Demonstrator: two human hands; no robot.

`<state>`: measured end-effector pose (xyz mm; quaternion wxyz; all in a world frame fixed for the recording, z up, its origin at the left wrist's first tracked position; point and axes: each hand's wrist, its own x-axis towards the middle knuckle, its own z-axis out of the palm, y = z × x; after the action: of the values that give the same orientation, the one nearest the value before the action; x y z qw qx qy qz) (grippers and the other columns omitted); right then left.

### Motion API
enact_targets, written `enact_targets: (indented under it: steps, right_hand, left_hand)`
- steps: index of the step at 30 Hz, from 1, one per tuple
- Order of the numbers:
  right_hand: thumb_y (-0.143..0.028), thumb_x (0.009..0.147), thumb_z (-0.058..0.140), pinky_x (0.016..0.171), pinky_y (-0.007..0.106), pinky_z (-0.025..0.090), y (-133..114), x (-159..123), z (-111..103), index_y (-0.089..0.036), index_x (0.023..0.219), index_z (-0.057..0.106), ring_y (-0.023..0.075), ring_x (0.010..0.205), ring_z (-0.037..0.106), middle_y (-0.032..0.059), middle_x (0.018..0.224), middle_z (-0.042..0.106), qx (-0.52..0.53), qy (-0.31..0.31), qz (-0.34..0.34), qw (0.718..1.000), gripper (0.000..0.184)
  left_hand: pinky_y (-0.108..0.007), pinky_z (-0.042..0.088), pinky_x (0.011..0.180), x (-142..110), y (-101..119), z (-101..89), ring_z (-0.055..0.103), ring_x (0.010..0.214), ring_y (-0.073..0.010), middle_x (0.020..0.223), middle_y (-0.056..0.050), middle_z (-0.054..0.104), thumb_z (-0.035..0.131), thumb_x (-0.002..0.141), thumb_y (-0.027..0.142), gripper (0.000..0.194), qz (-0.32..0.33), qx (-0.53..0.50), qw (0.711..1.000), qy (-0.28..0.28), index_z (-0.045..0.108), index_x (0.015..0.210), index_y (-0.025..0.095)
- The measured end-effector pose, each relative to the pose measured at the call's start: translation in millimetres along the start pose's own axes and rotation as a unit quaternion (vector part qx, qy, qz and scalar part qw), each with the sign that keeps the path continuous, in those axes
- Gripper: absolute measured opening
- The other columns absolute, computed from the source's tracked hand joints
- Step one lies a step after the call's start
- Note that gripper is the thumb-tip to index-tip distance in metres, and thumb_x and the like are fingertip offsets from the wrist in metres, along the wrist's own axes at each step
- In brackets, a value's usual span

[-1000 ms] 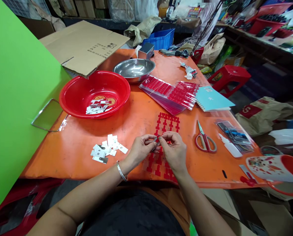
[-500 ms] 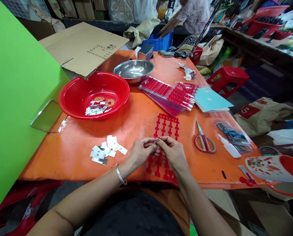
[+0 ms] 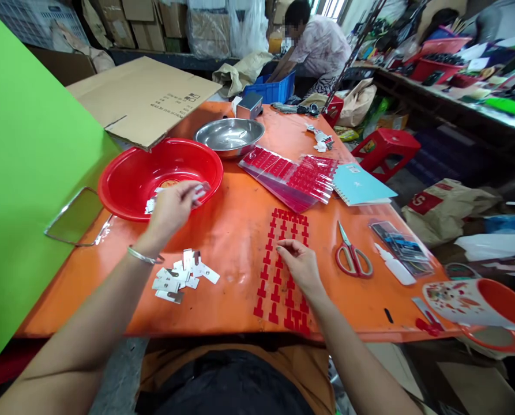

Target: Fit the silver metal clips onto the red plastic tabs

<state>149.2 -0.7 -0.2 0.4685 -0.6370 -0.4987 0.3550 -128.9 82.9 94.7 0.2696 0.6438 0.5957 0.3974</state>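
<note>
Just swung left hand (image 3: 170,208) from sheet (image 3: 262,287) to basin (image 3: 123,173), pinching plate (image 3: 202,191), leaving right hand (image 3: 303,265) over sheet with fingertips close, hold unclear, thus ending two-handed handling.

There's an orange-covered table (image 3: 235,230) here, with a red basin (image 3: 130,176) standing on it. Just beyond the basin, to its right, sits a steel bowl (image 3: 230,137); nearer than the basin lies a loose heap of small flat pieces (image 3: 181,274). Off to the basin's right I see sheets of red shapes (image 3: 278,276), a pale blue notebook (image 3: 361,184), scissors (image 3: 353,260) and a white bottle (image 3: 394,265).
</note>
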Motion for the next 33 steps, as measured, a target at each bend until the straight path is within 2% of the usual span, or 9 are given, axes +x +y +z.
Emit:
enact_targets:
  steps: [3,6,8,11,13,16,19,25,33]
  right_hand:
    - [-0.042,0.072,0.058,0.063,0.033,0.049,10.5,20.8,-9.2,-0.016,0.078,0.067,0.0184,0.064,0.060,0.0062,0.074,0.070,-0.091,0.039,-0.044,0.994,0.028]
    - [-0.035,0.074,0.054,0.067,0.034,0.048,14.1,45.8,-10.1,-0.017,0.075,0.067,0.0186,0.065,0.058,0.0058,0.073,0.068,-0.150,0.053,-0.058,0.986,0.023]
    - [-0.029,0.075,0.052,0.072,0.035,0.047,13.6,64.0,-5.7,-0.017,0.073,0.067,0.0194,0.069,0.058,0.0064,0.076,0.068,-0.196,0.058,-0.065,0.977,0.019]
    - [-0.023,0.077,0.050,0.077,0.037,0.045,11.5,88.8,4.6,-0.017,0.077,0.069,0.0221,0.077,0.060,0.0101,0.083,0.068,-0.271,0.059,-0.057,0.959,0.020]
    - [-0.021,0.080,0.049,0.077,0.040,0.045,9.9,100.7,10.6,-0.016,0.082,0.070,0.0253,0.081,0.061,0.0144,0.090,0.068,-0.320,0.058,-0.040,0.945,0.022]
    - [-0.022,0.084,0.047,0.077,0.044,0.045,6.3,110.2,14.7,-0.014,0.089,0.071,0.0303,0.086,0.063,0.0201,0.094,0.068,-0.385,0.056,-0.009,0.921,0.027]
    - [-0.025,0.086,0.045,0.077,0.044,0.046,1.6,112.8,14.6,-0.013,0.093,0.072,0.0321,0.089,0.064,0.0211,0.089,0.069,-0.432,0.043,0.018,0.901,0.030]
    - [-0.031,0.089,0.044,0.080,0.040,0.046,-1.3,107.3,17.0,-0.017,0.111,0.067,0.0303,0.094,0.065,0.0189,0.094,0.070,-0.475,0.008,0.048,0.879,0.035]
    - [-0.033,0.088,0.046,0.081,0.035,0.046,-3.5,89.4,20.0,-0.023,0.111,0.067,0.0258,0.096,0.064,0.0111,0.100,0.071,-0.453,-0.017,0.052,0.890,0.032]
  left_hand:
    - [-0.035,0.047,0.088,23.8,-4.5,-32.6,0.064,0.094,-0.0228,0.101,-0.008,0.070,0.052,0.084,0.022,0.028,-0.014,0.210,0.976,0.058,0.067,0.107,0.016]
    - [-0.038,0.042,0.095,25.3,-0.6,-26.2,0.059,0.105,-0.0249,0.111,-0.011,0.066,0.053,0.083,0.022,0.029,0.042,0.275,0.957,0.084,0.065,0.108,0.014]
    - [-0.034,0.043,0.091,15.6,4.6,1.8,0.059,0.097,-0.0218,0.104,-0.009,0.067,0.049,0.086,0.023,0.025,0.113,0.236,0.964,0.046,0.066,0.102,0.015]
    - [-0.034,0.043,0.083,-5.5,9.6,65.0,0.057,0.086,-0.0213,0.088,-0.009,0.067,0.048,0.087,0.022,0.022,0.182,0.217,0.951,-0.123,0.069,0.086,0.015]
    - [-0.035,0.042,0.082,-16.3,9.8,107.6,0.055,0.088,-0.0233,0.088,-0.012,0.064,0.046,0.089,0.021,0.024,0.189,0.238,0.933,-0.194,0.069,0.085,0.013]
    - [-0.036,0.039,0.081,-19.6,9.7,154.3,0.051,0.092,-0.0246,0.094,-0.015,0.059,0.042,0.091,0.021,0.027,0.195,0.274,0.915,-0.222,0.067,0.091,0.011]
    - [-0.036,0.038,0.081,-9.3,12.2,178.0,0.048,0.095,-0.0249,0.099,-0.014,0.055,0.035,0.094,0.021,0.032,0.173,0.286,0.920,-0.205,0.064,0.104,0.012]
    - [-0.037,0.036,0.082,8.8,5.7,194.3,0.043,0.104,-0.0266,0.114,-0.012,0.049,0.035,0.095,0.037,0.037,0.175,0.313,0.911,-0.206,0.053,0.125,0.025]
    - [-0.039,0.034,0.083,-16.9,-15.5,182.1,0.042,0.105,-0.0286,0.119,-0.013,0.048,0.036,0.093,0.043,0.044,0.224,0.351,0.892,-0.177,0.048,0.131,0.024]
